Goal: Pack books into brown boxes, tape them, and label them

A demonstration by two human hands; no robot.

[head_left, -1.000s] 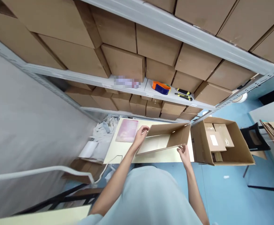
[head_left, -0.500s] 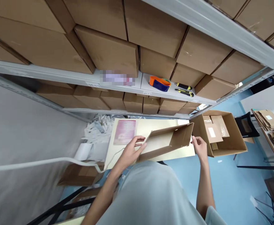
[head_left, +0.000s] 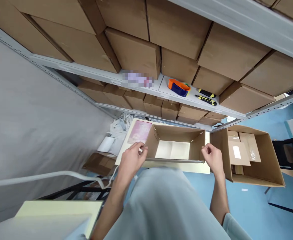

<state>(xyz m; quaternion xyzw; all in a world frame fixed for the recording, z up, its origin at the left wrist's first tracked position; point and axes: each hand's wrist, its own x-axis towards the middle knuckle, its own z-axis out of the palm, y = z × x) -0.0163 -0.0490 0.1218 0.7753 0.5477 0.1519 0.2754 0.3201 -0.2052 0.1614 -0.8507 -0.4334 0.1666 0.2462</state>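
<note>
Open cardboard box (head_left: 181, 134) is sitting over a cream table (head_left: 196, 167) below box-laden shelves (head_left: 186, 100), blue floor (head_left: 249, 210) showing beyond; left hand (head_left: 131, 160) and right hand (head_left: 213, 158) are pinching its opposite ends, fingers curled, nearly closed.

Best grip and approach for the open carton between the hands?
Probably pinch the carton by its short end walls, left hand from the left, right hand from the right: it is long and narrow, and its open top exposes thin wall edges.
</note>
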